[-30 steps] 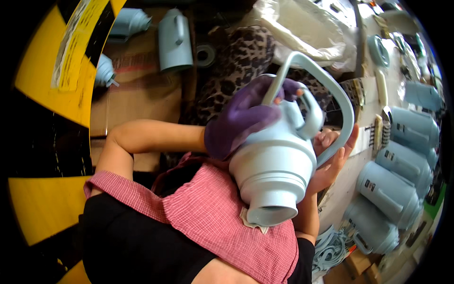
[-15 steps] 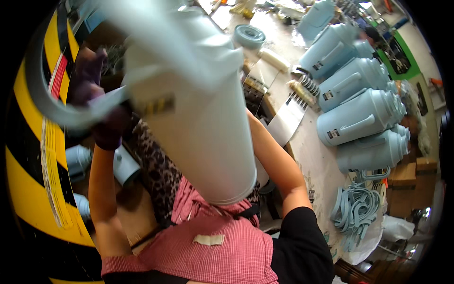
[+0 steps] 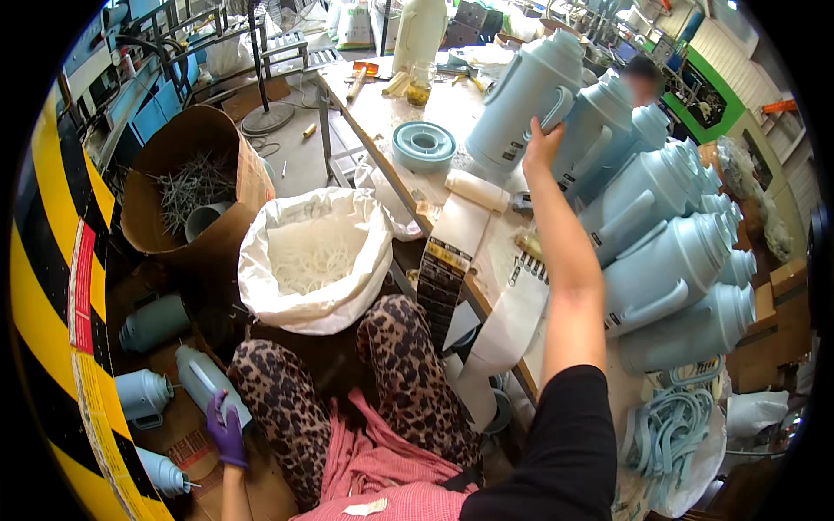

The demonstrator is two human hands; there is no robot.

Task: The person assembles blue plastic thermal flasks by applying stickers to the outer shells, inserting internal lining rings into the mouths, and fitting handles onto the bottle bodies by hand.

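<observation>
My bare right hand [image 3: 542, 149] is closed round the handle of a light blue thermos jug [image 3: 524, 102]. That jug stands, slightly tilted in view, at the far end of a group of similar jugs [image 3: 669, 269] on the table. At the lower left, my left hand [image 3: 228, 429], in a purple glove, grips the lower end of a light blue jug body [image 3: 207, 382]. This one lies on its side over cardboard, beside my leg. More jug bodies [image 3: 144, 395] lie to its left, and a darker greenish one [image 3: 156, 323] lies beyond them.
The table [image 3: 495, 300] bears a round blue part [image 3: 424, 146], a roll of labels [image 3: 478, 191] and a pile of blue straps [image 3: 673, 434]. A white sack of clear rings [image 3: 317, 234] and a cardboard drum of thin rods [image 3: 187, 187] stand ahead. A striped post [image 3: 65, 286] rises at left.
The jug that was close before me now stands on the table among the others, its handle in my right hand. My left hand has moved down to a jug body lying at lower left.
</observation>
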